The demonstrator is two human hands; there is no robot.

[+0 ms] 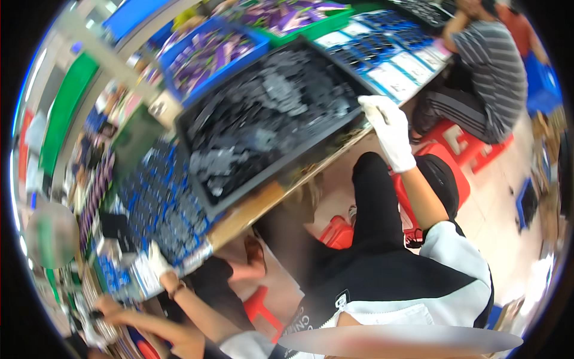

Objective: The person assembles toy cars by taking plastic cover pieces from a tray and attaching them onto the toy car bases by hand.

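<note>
My right hand [387, 128], in a white glove, is raised at the right front corner of a large black crate [287, 157]. Its fingers are bent and closed together by the crate's rim; what they hold, if anything, is hidden. Thin dark grey and black flat pieces [281, 90] fill the crate in a loose heap. Far to the left, my left hand [158, 261], also gloved in white, is at the edge of a layer of blue and dark parts [158, 203], beside a white and blue sheet [144, 276]. Its fingers look extended, though small and slightly blurred.
Behind the crate stand a blue bin [263, 45] and a green bin [326, 23] with purple pieces. Blue-and-black parts on white sheets [391, 81] lie to the right. A person in a striped shirt [493, 72] sits by red stools [454, 143]; another person's forearm [149, 323] reaches in lower left.
</note>
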